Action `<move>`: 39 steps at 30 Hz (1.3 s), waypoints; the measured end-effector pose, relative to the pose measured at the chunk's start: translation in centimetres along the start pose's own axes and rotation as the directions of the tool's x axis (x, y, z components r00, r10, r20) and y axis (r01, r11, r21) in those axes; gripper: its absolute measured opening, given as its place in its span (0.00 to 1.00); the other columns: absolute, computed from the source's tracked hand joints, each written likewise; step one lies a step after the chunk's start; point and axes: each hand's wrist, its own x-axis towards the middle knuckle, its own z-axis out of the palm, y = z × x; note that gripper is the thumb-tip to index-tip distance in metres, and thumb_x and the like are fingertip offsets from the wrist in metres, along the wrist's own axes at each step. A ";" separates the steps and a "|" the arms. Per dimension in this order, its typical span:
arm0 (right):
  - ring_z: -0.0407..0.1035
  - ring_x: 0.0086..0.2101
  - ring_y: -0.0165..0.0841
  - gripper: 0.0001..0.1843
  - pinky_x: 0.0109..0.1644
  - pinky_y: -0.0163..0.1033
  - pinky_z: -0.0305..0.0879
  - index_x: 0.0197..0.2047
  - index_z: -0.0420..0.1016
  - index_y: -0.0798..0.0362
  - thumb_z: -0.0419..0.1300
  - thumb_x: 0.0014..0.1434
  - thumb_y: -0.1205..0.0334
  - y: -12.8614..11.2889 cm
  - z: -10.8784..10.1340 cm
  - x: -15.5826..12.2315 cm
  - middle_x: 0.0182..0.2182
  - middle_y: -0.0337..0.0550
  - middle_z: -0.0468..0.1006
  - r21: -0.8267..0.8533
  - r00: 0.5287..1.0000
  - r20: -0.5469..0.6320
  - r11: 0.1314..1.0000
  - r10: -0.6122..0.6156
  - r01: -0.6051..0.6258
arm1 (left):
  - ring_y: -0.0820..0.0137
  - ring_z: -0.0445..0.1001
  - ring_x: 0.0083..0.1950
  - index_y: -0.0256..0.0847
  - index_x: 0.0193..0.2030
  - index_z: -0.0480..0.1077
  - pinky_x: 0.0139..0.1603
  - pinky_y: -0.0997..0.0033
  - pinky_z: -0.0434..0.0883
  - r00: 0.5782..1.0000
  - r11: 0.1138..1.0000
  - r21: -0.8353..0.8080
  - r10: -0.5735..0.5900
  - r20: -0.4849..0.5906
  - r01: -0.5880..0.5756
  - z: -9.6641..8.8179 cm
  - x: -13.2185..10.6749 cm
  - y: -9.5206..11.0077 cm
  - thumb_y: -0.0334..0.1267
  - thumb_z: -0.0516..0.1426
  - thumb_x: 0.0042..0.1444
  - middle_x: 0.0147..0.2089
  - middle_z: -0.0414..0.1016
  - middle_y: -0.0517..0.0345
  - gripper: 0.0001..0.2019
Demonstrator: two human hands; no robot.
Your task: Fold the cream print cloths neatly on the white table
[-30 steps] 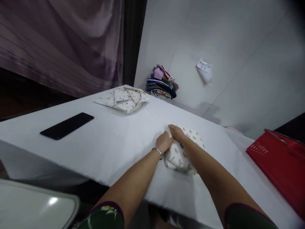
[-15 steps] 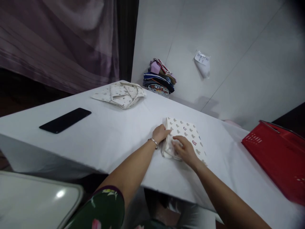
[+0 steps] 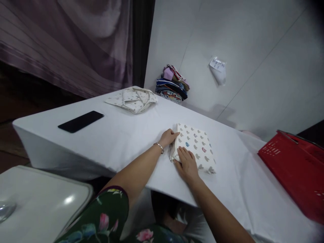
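Observation:
A white cloth with grey, red and blue printed motifs lies folded into a thick, squarish bundle on the white-covered table. My left hand, with a bracelet at the wrist, grips the left edge of the bundle, its thumb on top and its other fingers partly hidden. Across the near left part of the cloth my right hand rests flat, fingers stretched out on top and thumb at the layered edge by the near corner.
Another white printed fabric item lies loosely folded at the table's far end. A black phone is on the left. To the right stands a red plastic basket. A clothes stack sits behind the table, and a white stool-like surface is lower left.
My right hand has come down from curled fingers over the near left part to lie flat there. Printed motifs, including a blue one, now show where plain white showed. The view has shifted slightly.

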 end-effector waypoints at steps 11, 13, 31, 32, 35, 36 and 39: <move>0.54 0.59 0.40 0.24 0.60 0.49 0.49 0.60 0.61 0.53 0.50 0.61 0.58 -0.1 0.0 0.2 0.58 0.49 0.64 0.079 0.999 -0.035 0.996 0.039 -0.037 | 0.72 0.66 0.29 0.38 0.29 0.70 0.30 0.75 0.63 0.976 0.983 -0.159 0.124 0.178 -0.096 -2.0 -8.3 -2.2 0.52 0.56 0.46 0.27 0.71 0.61 0.17; 0.54 0.59 0.40 0.24 0.60 0.49 0.49 0.60 0.61 0.53 0.50 0.61 0.58 -0.2 -0.1 0.2 0.58 0.49 0.64 0.108 0.998 -0.041 0.993 0.042 -0.037 | 0.72 0.67 0.32 0.38 0.31 0.70 0.32 0.75 0.64 0.978 0.983 -0.127 0.151 0.143 -0.133 -1.6 -9.0 -2.1 0.51 0.58 0.45 0.30 0.72 0.60 0.16; 0.54 0.58 0.40 0.24 0.61 0.51 0.46 0.59 0.62 0.48 0.53 0.59 0.59 -0.6 -0.4 0.4 0.58 0.45 0.64 0.152 1.000 -0.009 0.988 0.009 -0.007 | 0.68 0.68 0.31 0.40 0.24 0.66 0.31 0.70 0.61 0.990 0.910 0.398 0.140 -0.021 -0.120 -1.5 -9.7 0.6 0.47 0.49 0.55 0.28 0.70 0.56 0.16; 0.53 0.58 0.40 0.24 0.61 0.51 0.46 0.59 0.62 0.48 0.54 0.59 0.59 -0.6 -0.4 0.4 0.58 0.45 0.64 0.152 1.000 -0.009 0.988 0.009 -0.008 | 0.66 0.70 0.34 0.40 0.28 0.68 0.33 0.69 0.63 0.981 0.895 0.422 0.184 -0.058 -0.143 -1.3 -9.6 1.0 0.47 0.49 0.56 0.32 0.72 0.55 0.15; 0.53 0.58 0.40 0.24 0.61 0.51 0.45 0.59 0.62 0.50 0.54 0.59 0.60 -0.7 -0.3 0.7 0.57 0.47 0.65 0.146 1.000 -0.017 0.989 -0.001 0.004 | 0.64 0.69 0.48 0.40 0.42 0.69 0.46 0.66 0.65 0.898 0.821 0.437 0.436 -0.067 -0.366 -0.2 -9.2 1.9 0.44 0.49 0.57 0.46 0.72 0.52 0.13; 0.53 0.58 0.41 0.25 0.61 0.52 0.45 0.59 0.62 0.52 0.54 0.58 0.60 -0.8 -0.2 0.7 0.57 0.48 0.65 0.138 1.000 -0.022 0.990 -0.009 0.012 | 0.64 0.67 0.52 0.41 0.46 0.68 0.51 0.65 0.63 0.861 0.784 0.428 0.508 -0.028 -0.449 0.3 -9.0 2.0 0.44 0.49 0.58 0.50 0.70 0.52 0.14; 0.50 0.59 0.43 0.28 0.63 0.53 0.42 0.62 0.58 0.57 0.53 0.59 0.60 -1.1 -0.2 0.2 0.59 0.53 0.62 0.102 0.999 -0.023 0.994 -0.037 0.039 | 0.66 0.61 0.61 0.41 0.51 0.67 0.60 0.63 0.57 0.831 0.747 0.389 0.548 0.099 -0.539 1.6 -8.2 1.4 0.44 0.47 0.60 0.58 0.66 0.53 0.17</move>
